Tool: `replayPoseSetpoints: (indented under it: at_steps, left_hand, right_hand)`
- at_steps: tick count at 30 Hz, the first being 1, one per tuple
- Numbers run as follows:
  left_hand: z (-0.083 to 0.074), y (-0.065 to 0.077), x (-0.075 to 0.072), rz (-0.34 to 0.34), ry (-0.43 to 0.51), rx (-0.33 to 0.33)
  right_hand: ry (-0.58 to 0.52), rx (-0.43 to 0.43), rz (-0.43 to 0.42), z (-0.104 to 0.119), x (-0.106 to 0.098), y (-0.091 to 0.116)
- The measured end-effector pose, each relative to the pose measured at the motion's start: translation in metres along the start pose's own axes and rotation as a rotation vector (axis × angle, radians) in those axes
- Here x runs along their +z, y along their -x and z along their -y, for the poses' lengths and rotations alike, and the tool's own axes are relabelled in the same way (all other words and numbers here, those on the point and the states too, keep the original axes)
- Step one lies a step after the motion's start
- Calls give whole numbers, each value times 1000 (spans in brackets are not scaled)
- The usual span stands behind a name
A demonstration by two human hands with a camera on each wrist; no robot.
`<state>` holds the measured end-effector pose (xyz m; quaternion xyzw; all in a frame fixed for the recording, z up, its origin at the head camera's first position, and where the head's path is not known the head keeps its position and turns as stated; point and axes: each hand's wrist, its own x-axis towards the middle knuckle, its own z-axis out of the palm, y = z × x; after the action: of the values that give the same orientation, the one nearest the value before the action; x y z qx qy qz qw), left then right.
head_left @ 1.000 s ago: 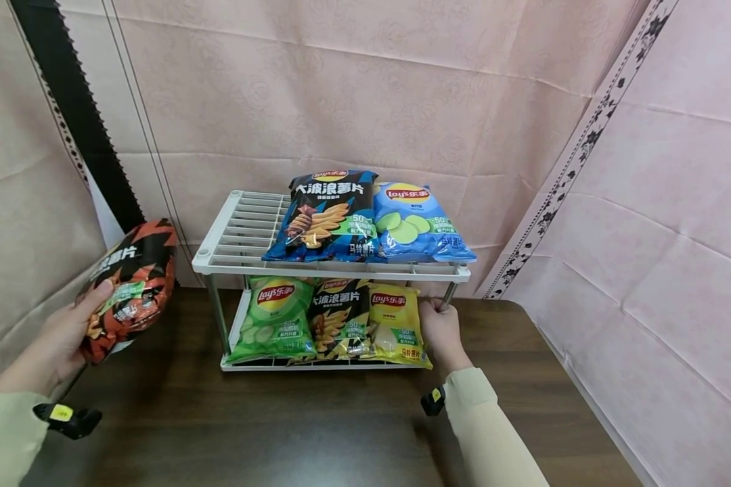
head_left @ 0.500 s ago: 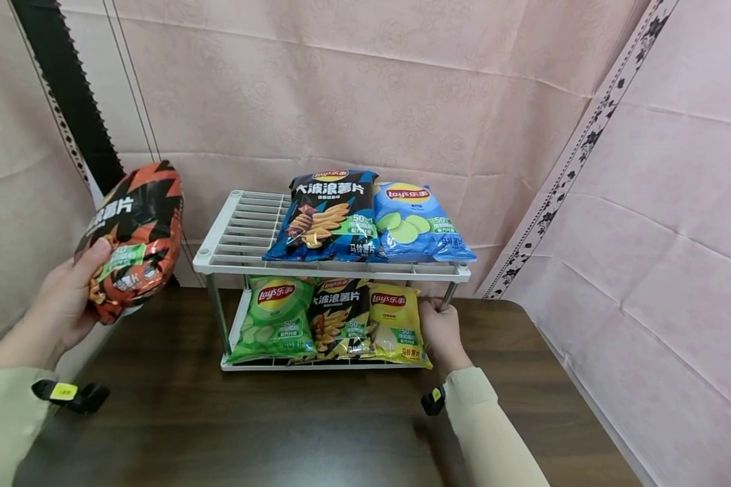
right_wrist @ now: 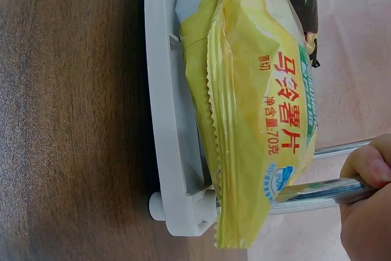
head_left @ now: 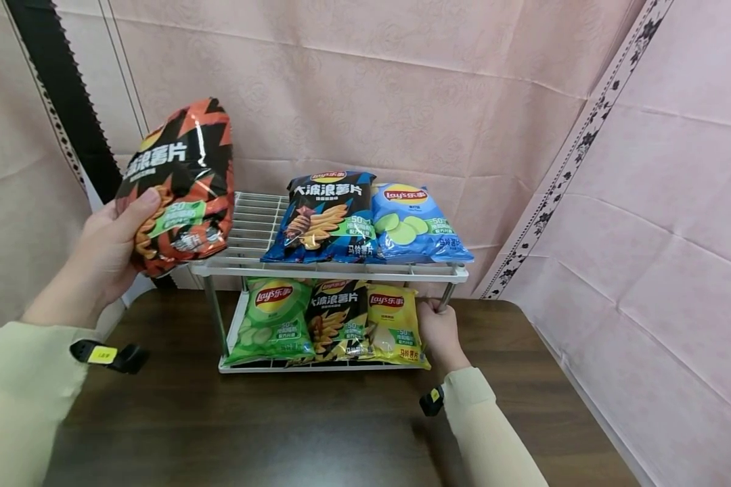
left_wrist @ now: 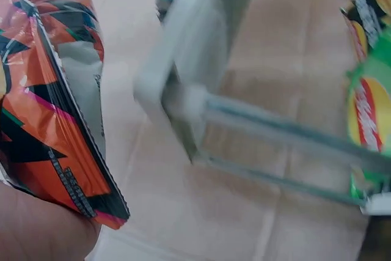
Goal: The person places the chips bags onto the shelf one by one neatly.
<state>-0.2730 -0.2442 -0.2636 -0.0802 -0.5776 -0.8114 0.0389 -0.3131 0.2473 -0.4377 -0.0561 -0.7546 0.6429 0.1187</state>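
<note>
My left hand (head_left: 106, 250) grips a red-and-black bag of chips (head_left: 185, 169), thumb across its front, raised at the left end of a white two-tier rack (head_left: 335, 269). In the left wrist view the bag (left_wrist: 52, 108) shows its back seam, apart from the rack's corner. My right hand (head_left: 441, 331) holds the rack's right front metal post (right_wrist: 311, 194), beside a yellow chip bag (right_wrist: 256, 114). On the upper tier, a dark blue chip bag (head_left: 329, 216) leans beside a light blue one (head_left: 414, 223). Below stand a green bag (head_left: 274, 318), a black bag (head_left: 338, 318) and the yellow one.
The rack stands on a dark wooden table (head_left: 280, 426). Bare slats (head_left: 256, 223) show at the upper tier's left. Pinkish cloth (head_left: 432, 88) hangs behind and at the sides, close to the rack's back.
My left hand has lifted the red-and-black chip bag up and to the right, from beside the rack to the upper tier's left end. My right hand has stayed on the post.
</note>
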Motion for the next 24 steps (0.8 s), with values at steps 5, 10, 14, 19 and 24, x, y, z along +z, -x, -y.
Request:
replayPoseSetpoints:
  at_steps: [5, 10, 14, 19, 24]
  left_hand:
    - [-2, -8, 27, 4, -48, 48]
    - [-1, -14, 43, 4, -207, 16]
    - [1, -19, 50, -15, -420, 4]
    - [7, -26, 55, -59, -626, -1]
    - [12, -31, 56, -59, -795, 13]
  right_hand:
    - [-15, 28, 14, -1, -1, -1]
    - [-19, 31, 8, 1, 0, 1]
    - [-21, 39, 3, 3, 0, 1]
    - [-23, 30, 4, 3, 0, 0]
    - [-22, 33, 2, 1, -1, -1]
